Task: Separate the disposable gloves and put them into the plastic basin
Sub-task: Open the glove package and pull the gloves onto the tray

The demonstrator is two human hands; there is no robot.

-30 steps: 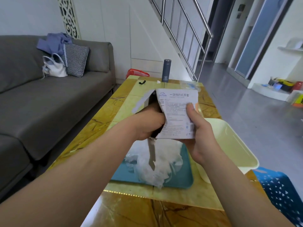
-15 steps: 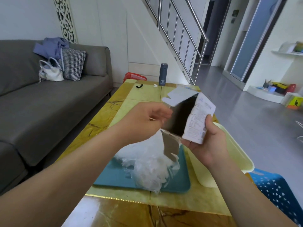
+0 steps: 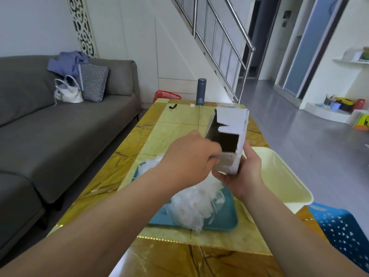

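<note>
A heap of clear disposable gloves [image 3: 196,206] lies on a teal tray [image 3: 225,221] in the middle of the yellow table. To its right stands the pale yellow plastic basin [image 3: 283,182], with nothing visible in it. Above the tray my right hand [image 3: 246,172] grips the lower end of a white glove box [image 3: 231,134], its open side facing me and its inside dark. My left hand [image 3: 191,158] pinches the box's lower flap at the opening.
A dark flask [image 3: 201,91], a small black item [image 3: 173,106] and a white scrap [image 3: 192,105] sit at the table's far end. A grey sofa [image 3: 60,124] runs along the left. A blue perforated basket [image 3: 343,228] stands at the right, by the floor.
The box has turned so its open side now faces me. My left hand has come out of the box and taken hold of the lower flap.
</note>
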